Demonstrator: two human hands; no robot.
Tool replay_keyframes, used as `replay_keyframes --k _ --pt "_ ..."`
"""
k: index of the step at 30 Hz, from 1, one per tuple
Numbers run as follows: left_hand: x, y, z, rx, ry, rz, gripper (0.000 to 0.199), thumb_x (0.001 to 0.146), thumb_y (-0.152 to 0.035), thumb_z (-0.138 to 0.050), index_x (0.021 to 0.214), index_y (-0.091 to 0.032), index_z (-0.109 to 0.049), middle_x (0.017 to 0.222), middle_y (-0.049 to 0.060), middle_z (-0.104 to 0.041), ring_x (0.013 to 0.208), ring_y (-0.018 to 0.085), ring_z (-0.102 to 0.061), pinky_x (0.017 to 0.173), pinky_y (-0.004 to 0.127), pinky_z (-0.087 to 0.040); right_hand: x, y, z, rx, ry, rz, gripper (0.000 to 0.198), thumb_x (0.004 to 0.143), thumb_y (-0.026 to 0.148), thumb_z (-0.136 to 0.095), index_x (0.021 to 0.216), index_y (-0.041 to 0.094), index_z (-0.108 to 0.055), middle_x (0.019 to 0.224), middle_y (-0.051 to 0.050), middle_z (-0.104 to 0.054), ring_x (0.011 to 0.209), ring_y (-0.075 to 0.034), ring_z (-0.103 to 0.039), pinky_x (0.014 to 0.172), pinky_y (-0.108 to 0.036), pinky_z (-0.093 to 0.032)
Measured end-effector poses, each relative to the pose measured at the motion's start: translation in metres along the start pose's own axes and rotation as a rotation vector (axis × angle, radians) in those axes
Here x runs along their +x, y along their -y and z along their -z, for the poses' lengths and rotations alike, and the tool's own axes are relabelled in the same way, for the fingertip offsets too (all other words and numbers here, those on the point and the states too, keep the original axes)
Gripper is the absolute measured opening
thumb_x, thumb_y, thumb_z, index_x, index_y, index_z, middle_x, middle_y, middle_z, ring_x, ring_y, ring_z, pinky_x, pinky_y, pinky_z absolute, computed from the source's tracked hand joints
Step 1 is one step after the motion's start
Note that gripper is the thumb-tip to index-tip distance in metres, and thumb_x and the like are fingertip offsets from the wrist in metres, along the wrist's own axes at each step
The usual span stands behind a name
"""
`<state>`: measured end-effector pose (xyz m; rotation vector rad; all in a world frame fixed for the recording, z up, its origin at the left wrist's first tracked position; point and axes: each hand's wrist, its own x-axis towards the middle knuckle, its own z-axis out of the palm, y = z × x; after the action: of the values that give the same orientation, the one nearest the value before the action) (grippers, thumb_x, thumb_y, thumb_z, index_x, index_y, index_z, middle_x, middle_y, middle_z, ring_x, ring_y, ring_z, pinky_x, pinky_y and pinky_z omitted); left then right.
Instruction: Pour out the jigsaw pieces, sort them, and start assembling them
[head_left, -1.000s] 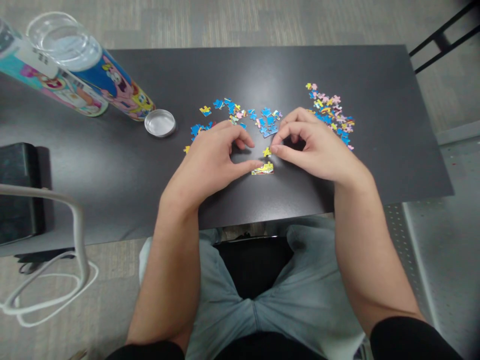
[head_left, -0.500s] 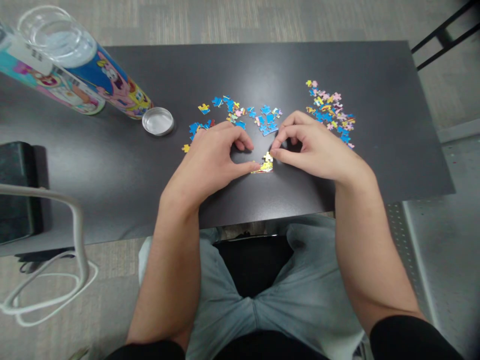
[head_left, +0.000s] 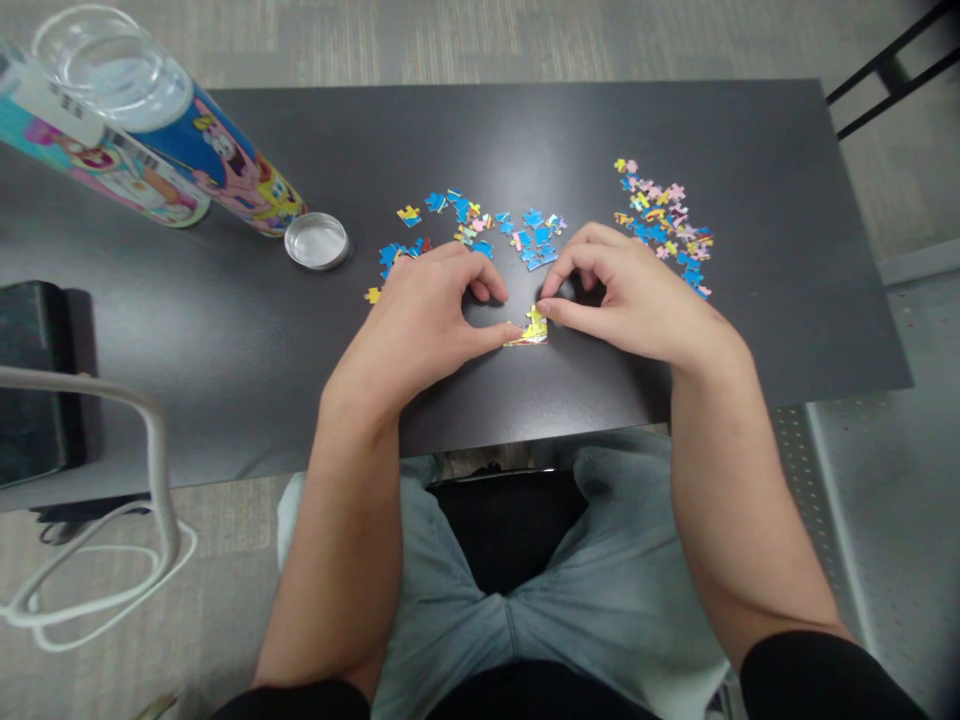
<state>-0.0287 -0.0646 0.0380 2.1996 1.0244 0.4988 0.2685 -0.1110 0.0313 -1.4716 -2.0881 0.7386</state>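
Observation:
A small joined section of yellow jigsaw puzzle [head_left: 534, 334] lies flat near the table's front edge. My left hand [head_left: 442, 300] rests beside it, thumb tip on its left part, with the curled fingers apart from the thumb. From the right, my right hand [head_left: 619, 290] has its thumb and forefinger close together at a yellow puzzle piece [head_left: 535, 314] on the section's upper right. The fingertips partly cover that piece's top. Just beyond the hands lie loose blue puzzle pieces [head_left: 540, 235], and more blue and yellow pieces [head_left: 394, 255] show behind my left hand.
A pile of mixed puzzle pieces [head_left: 667, 225] lies at the right on the dark table [head_left: 787, 300]. Two tall picture-covered tubes [head_left: 240, 170] stand at the left, with a round lid [head_left: 316, 241] beside them. A black box [head_left: 37, 380] and white cable [head_left: 161, 450] are further left.
The yellow piece at my right fingertips has tilted flatter and now sits against the joined section. My left hand has hardly moved.

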Motion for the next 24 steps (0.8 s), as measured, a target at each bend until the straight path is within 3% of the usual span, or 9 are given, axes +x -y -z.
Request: replay_keyframes --k 6,12,18,24 --pt "-0.001 -0.003 0.003 -0.028 0.007 -0.002 0.027 0.1 -0.035 -0.108 0.113 -0.027 -0.086 0.116 0.005 -0.087 0.108 0.031 -0.08 0.107 0.05 -0.062 0.001 0.0 0.0 0.009 0.01 0.011 0.016 0.106 0.045 -0.097 0.111 0.031 -0.091 0.118 -0.01 -0.081 0.104 -0.032 -0.067 0.101 -0.052 -0.053" --pt "-0.007 0.004 0.023 0.016 -0.137 0.085 0.008 0.108 -0.026 -0.09 0.116 -0.027 -0.086 0.119 0.007 -0.087 0.106 0.032 -0.078 0.1 0.05 -0.063 -0.002 0.0 0.002 0.037 -0.044 0.036 0.015 0.107 0.044 -0.093 0.11 0.03 -0.088 0.113 -0.007 -0.082 0.1 -0.03 -0.068 0.102 -0.052 -0.055" --pt "-0.019 0.024 0.044 0.074 -0.168 0.158 0.021 0.103 -0.031 -0.101 0.122 -0.027 -0.092 0.12 0.007 -0.087 0.101 0.031 -0.075 0.097 0.05 -0.062 -0.003 0.0 0.003 0.053 -0.054 0.035 0.015 0.107 0.044 -0.092 0.106 0.03 -0.087 0.109 -0.006 -0.084 0.094 -0.028 -0.068 0.092 -0.049 -0.056" --pt "-0.022 0.03 0.044 0.071 -0.142 0.14 0.022 0.1 -0.038 -0.105 0.118 -0.029 -0.097 0.119 0.008 -0.086 0.105 0.032 -0.076 0.099 0.05 -0.06 -0.002 -0.002 0.007 0.012 -0.14 0.04 0.011 0.107 0.04 -0.088 0.105 0.029 -0.089 0.1 -0.005 -0.082 0.084 -0.024 -0.063 0.085 -0.047 -0.054"
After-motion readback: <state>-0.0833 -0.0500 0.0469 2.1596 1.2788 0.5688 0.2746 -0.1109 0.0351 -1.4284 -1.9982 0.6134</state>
